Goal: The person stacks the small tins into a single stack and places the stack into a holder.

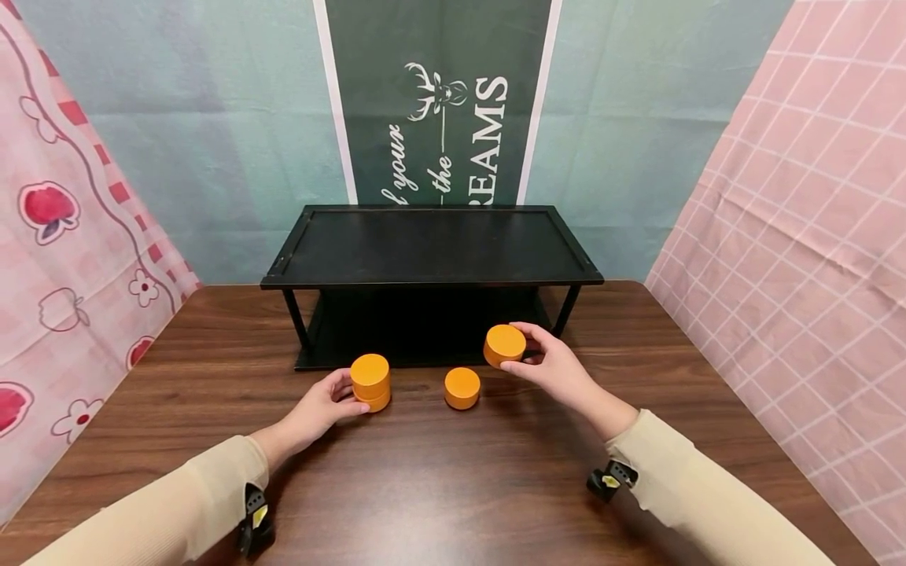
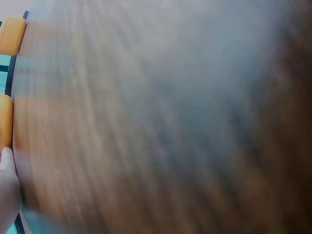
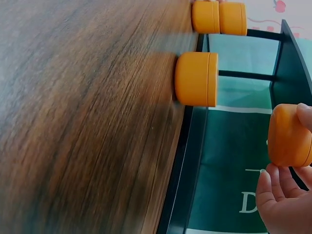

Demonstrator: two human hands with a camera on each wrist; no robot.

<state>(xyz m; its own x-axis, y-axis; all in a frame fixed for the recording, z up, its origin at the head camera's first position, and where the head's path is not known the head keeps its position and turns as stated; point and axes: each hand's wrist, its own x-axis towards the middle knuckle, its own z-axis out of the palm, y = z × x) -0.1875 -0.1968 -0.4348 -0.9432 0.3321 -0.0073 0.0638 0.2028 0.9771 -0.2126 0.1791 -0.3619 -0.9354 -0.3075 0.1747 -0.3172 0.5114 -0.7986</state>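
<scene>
My left hand (image 1: 329, 405) holds a stack of two round orange lidded tins at the table. Its thumb lies against the lower tin (image 1: 375, 403), and the other fingers are partly hidden behind the stack. On top sits the upper tin (image 1: 370, 373), its flat lid facing up. Between the hands a single orange tin (image 1: 462, 389) stands on the table, a lid seam showing in the right wrist view. My right hand (image 1: 555, 369) grips another orange tin (image 3: 290, 135) between thumb and fingers, raised off the table close to the rack's front right.
A black two-level rack (image 1: 432, 248) stands at the back of the brown wooden table (image 1: 439, 479). Its lower shelf (image 1: 418, 326) lies just beyond the tins. Printed cloths hang behind and at both sides, one with pink checks (image 1: 800, 196) on the right.
</scene>
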